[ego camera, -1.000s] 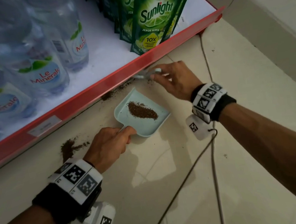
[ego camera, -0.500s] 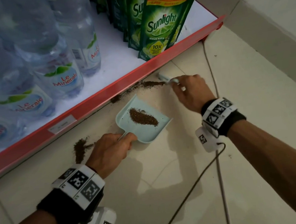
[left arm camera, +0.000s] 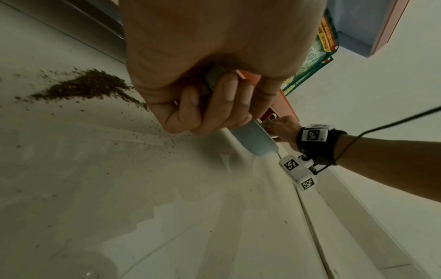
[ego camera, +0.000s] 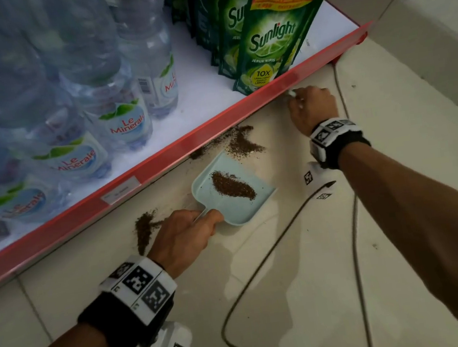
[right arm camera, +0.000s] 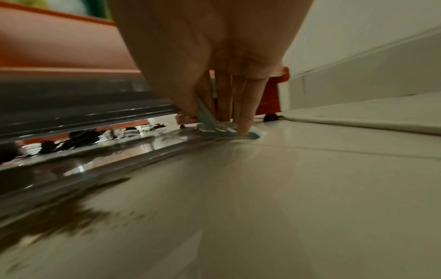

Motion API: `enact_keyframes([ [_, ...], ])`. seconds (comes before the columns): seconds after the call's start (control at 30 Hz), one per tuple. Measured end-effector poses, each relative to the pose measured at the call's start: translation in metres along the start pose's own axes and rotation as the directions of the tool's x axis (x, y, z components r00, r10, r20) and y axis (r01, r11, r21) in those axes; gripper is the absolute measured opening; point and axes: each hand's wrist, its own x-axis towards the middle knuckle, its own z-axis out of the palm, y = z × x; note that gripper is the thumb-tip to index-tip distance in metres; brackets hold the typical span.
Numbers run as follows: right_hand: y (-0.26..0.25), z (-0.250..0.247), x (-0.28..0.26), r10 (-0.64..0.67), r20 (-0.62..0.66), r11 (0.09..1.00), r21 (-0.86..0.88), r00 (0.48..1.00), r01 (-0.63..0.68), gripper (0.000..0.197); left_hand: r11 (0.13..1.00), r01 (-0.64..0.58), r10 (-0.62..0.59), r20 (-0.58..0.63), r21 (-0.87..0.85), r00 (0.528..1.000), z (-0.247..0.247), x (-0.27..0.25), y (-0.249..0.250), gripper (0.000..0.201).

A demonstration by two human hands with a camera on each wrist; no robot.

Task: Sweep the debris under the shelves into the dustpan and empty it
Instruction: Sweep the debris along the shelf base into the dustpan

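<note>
Pale-blue dustpan [ego camera: 233, 193] holding brown debris [ego camera: 232, 186], perhaps grounds

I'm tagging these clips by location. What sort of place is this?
Most likely a small grocery shop: a red-edged display shelf at floor level carries rows of Le Minerale water bottles and Sunlight dish-soap pouches, with a price-label strip on its front edge.

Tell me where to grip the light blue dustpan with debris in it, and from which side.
Grip the dustpan by its short handle, coming from the near side, away from the shelf. The handle is at the pan's closed rear, where the left hand already curls round it. The pan's open lip faces the shelf and the debris on the floor, so that edge should probably stay free.
</note>
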Motion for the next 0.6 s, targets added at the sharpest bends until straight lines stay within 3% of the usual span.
enact_keyframes([
  [0.13,-0.03,0.009,-0.024,-0.277,0.092,0.956,0.131,0.956,0.264,0.025,1.0,-0.015,0.015,0.001,-0.012,1.0,0.0,-0.001,-0.001,0.034],
  [0.23,-0.047,0.003,-0.059,-0.52,0.199,0.847,0.248,0.83,0.471,0.029,0.999,-0.033,0.033,-0.015,-0.006,0.999,-0.001,-0.003,-0.003,0.035],
  [0.3,-0.047,-0.004,-0.076,-0.601,0.171,0.791,0.263,0.78,0.552,0.029,0.999,-0.038,0.038,-0.02,0.001,0.999,-0.002,-0.005,-0.006,0.035],
  [0.43,-0.023,-0.02,-0.075,-0.484,-0.012,0.857,0.197,0.875,0.477,0.028,0.999,-0.03,0.031,-0.03,0.021,0.999,-0.004,-0.008,-0.009,0.035],
  [0.5,-0.007,-0.026,-0.065,-0.336,-0.103,0.932,0.104,0.936,0.346,0.028,0.999,-0.038,0.039,-0.022,0.019,0.999,-0.004,-0.01,-0.009,0.034],
  [0.6,0.005,-0.025,-0.056,-0.083,-0.056,0.994,0.067,0.995,0.087,0.029,0.999,-0.042,0.042,-0.01,0.017,0.999,-0.005,-0.013,-0.013,0.032],
])
